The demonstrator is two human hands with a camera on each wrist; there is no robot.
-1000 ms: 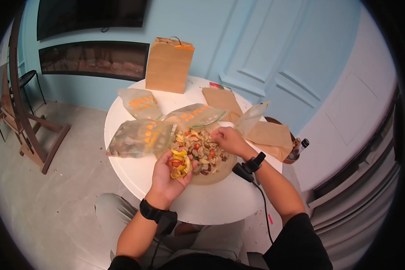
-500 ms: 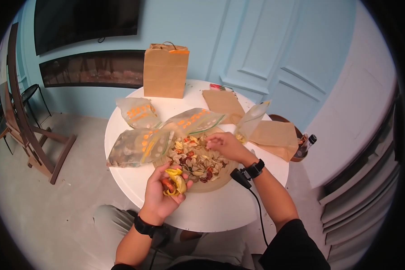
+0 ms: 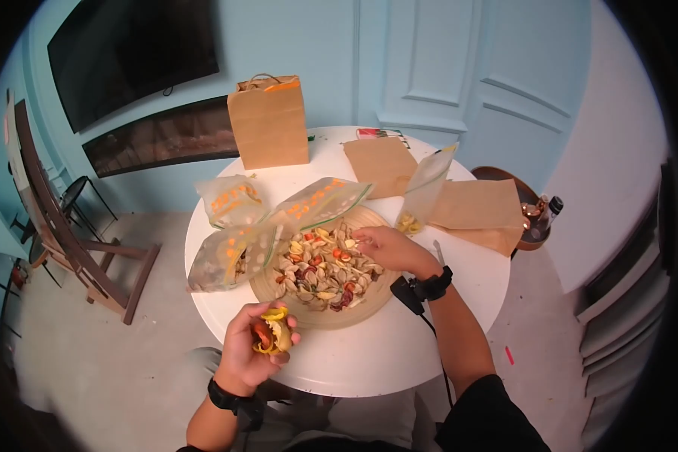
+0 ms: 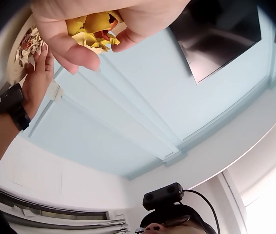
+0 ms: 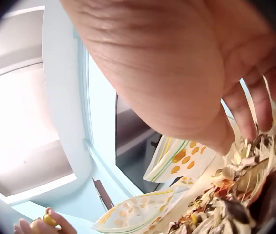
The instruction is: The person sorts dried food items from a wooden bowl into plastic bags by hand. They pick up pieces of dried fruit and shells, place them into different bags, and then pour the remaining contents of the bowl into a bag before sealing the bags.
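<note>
My left hand (image 3: 247, 348) is in front of the table's near edge, to the left. Its curled fingers hold several yellow and red dried petal-like pieces (image 3: 276, 332), which also show as yellow pieces (image 4: 95, 28) in the left wrist view. A mixed pile of dried petals (image 3: 325, 265), beige with red, orange and yellow bits, lies on a round woven tray (image 3: 316, 319). Over the pile's right side reaches my right hand (image 3: 393, 249). In the right wrist view its spread fingers (image 5: 239, 111) point down, tips right at the pile; no piece shows between them.
Resealable bags with orange print lie left of and behind the tray: one (image 3: 230, 256), another (image 3: 235, 202), a third (image 3: 328, 200). A clear bag (image 3: 427, 184) with yellow bits stands on the right. Flat brown paper bags (image 3: 478, 209) lie beside it; an upright one (image 3: 267, 124) stands behind.
My left hand has drawn down and left, away from the tray, still holding the yellow pieces. The right hand lifted a little with looser fingers, then lowered to the pile's right side. The head view has shifted.
</note>
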